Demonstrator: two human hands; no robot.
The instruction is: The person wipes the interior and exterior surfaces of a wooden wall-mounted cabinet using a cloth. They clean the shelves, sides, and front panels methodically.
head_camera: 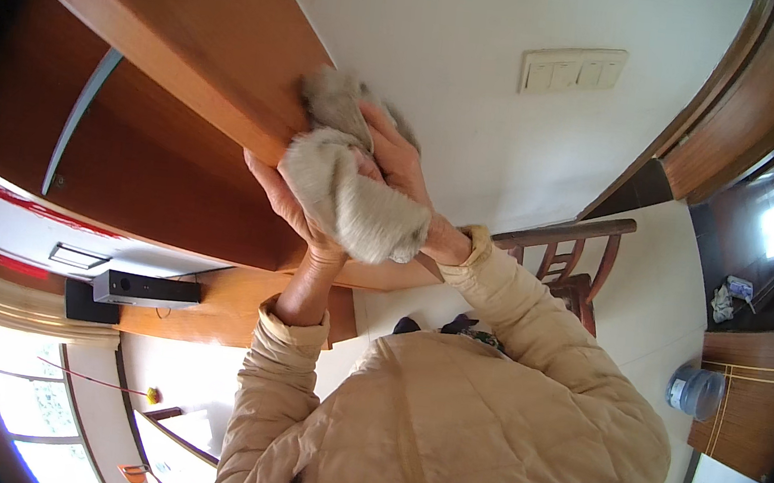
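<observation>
A thick grey-beige cloth lies bunched against the end of a wooden cabinet panel, next to the white wall. My right hand grips the cloth from above, its fingers sunk into the folds. Part of the cloth hangs down over my right wrist. Below and to the left, my left hand rests at the panel's lower edge, its fingers along the wood. The cloth covers its palm and thumb, so what it holds is hidden.
A light switch panel is on the wall to the right. A wooden chair stands below it. A glass shelf edge shows inside the cabinet. A black-and-silver speaker sits on a wooden surface. A clear plastic bottle is far right.
</observation>
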